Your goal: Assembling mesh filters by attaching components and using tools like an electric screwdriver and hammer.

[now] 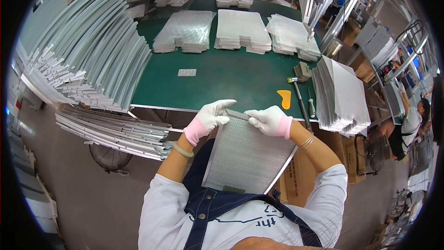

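A silver metal mesh filter panel [249,155] with a thin metal frame leans between my body and the near edge of the green table. My left hand [209,119], in a white glove with a pink cuff, grips the panel's top left corner, thumb against it and index finger stretched past it. My right hand [269,121], gloved alike, is closed on the top edge, its fingers pinching a narrow metal frame strip [238,115] there. The undersides of both grips are hidden. A dark patch [233,189] shows at the panel's lower edge, by my overalls.
Stacks of mesh sheets [243,30] line the far side of the green table [185,90]. To the right lie a hammer [301,99], a screwdriver [311,104], a yellow scraper [284,98] and a mesh pile [340,95]. Metal frame strips [97,41] crowd the left. A co-worker [410,127] stands far right.
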Demonstrator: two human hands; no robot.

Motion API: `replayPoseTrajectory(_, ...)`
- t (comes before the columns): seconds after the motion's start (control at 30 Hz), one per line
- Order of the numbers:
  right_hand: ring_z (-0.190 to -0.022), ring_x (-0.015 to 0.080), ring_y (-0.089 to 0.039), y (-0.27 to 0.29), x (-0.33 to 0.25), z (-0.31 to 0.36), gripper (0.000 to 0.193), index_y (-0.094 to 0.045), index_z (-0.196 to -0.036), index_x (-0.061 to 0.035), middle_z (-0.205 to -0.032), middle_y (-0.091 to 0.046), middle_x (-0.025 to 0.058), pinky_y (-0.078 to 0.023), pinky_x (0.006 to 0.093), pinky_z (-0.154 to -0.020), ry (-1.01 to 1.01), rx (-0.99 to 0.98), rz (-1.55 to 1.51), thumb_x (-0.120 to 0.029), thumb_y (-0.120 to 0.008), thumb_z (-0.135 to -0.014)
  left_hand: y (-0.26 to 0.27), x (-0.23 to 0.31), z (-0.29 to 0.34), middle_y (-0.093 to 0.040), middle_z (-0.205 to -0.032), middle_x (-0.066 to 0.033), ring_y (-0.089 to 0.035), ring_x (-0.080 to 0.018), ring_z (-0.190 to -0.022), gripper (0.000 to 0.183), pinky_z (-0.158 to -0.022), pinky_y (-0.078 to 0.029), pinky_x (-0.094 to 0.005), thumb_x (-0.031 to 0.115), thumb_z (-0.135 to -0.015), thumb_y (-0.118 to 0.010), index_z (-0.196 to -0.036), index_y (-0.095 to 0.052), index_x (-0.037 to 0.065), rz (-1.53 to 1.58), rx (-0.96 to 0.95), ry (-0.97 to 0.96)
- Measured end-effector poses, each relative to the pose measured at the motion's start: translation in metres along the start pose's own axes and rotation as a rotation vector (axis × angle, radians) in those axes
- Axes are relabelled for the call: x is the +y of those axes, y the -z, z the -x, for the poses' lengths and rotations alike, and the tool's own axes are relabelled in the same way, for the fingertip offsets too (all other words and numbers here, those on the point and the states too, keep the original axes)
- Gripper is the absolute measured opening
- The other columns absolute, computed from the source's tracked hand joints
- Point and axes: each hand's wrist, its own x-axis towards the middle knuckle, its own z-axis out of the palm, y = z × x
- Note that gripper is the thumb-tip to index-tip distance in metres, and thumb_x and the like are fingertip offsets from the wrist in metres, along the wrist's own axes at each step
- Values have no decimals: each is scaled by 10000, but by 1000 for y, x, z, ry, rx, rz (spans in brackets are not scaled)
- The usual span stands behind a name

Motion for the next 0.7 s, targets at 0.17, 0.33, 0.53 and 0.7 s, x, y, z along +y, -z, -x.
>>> replayPoseTrajectory(0.17,-651,317,-618,-3,-9,-2,308,-554,-1117,-90,-722,-632,127,-492,391,-600,2,1,88,-304,-456,-917,-1,-7,2,-592,-1008,-86,-558,-122,-885,492,-815,-451,-241,-52,-802,-549,-1282,-436,-51,37,-18,2)
replayPoseTrajectory(0.33,-699,325,-628,5,-7,1,315,-547,-1117,-92,-759,-635,154,-498,390,-647,-106,-47,51,-308,-504,-892,-32,-29,-7,-609,-1035,-96,-561,-145,-985,276,-896,-435,-261,44,-924,-465,-1186,-505,-32,47,269,-174)
replayPoseTrajectory(0.53,-712,302,-635,29,-17,7,272,-560,-1023,-67,-773,-626,150,-496,364,-645,-64,75,-104,-295,-564,-873,-42,8,-9,-620,-899,-15,-549,-78,-804,190,-710,-443,-230,113,-961,-448,-993,-606,12,-367,460,-345)
replayPoseTrajectory(0.7,-621,101,-493,108,-44,12,290,-539,-950,-53,-688,-548,29,-431,264,-585,-77,425,-315,-328,-595,-879,-70,175,-55,-600,-839,-49,-555,-116,-694,146,-637,-440,-233,60,-925,-457,-897,-596,29,-1006,154,-724)
